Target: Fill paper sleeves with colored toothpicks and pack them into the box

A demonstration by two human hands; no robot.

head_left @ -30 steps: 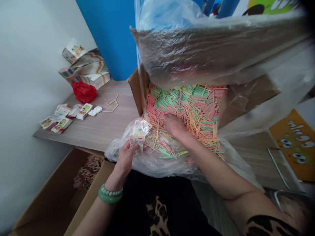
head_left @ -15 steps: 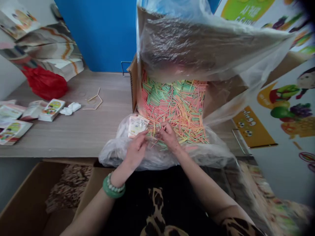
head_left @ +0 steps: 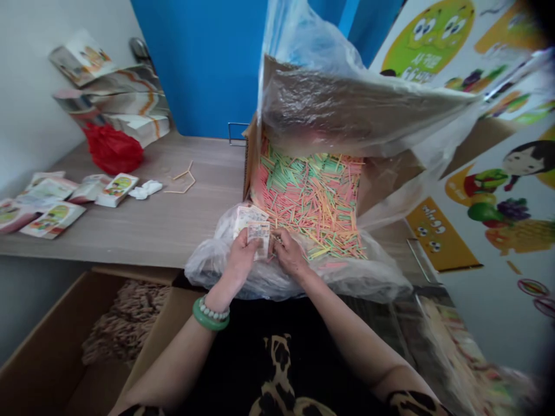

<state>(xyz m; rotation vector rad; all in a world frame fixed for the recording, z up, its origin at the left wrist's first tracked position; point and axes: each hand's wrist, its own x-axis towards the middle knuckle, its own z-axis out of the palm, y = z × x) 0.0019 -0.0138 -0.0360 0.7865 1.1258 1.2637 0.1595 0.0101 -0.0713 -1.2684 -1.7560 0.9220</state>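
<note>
My left hand (head_left: 243, 254), with a green bangle and a bead bracelet at its wrist, grips a small printed packet (head_left: 259, 234) by its lower left part. Close against the packet's right edge is my right hand (head_left: 288, 251), its fingers pinched together; what they hold is too small to make out. Another printed packet (head_left: 246, 214) lies behind the gripped one on the clear plastic liner (head_left: 217, 251). Beyond both hands, a cardboard box (head_left: 252, 147) lined with plastic holds many pink, green and yellow sticks (head_left: 307, 196).
On the grey table (head_left: 173, 225) at the left are small packs (head_left: 117, 189), a crumpled tissue (head_left: 146, 189), bent sticks (head_left: 191, 184) and a red bag (head_left: 113, 150). Below the table edge stands a carton (head_left: 47, 341) with brownish pieces. A printed poster is at the right.
My left hand has taken hold of a packet and raised it between the hands. My right hand has moved from the sticks to the packet's edge. The view has shifted.
</note>
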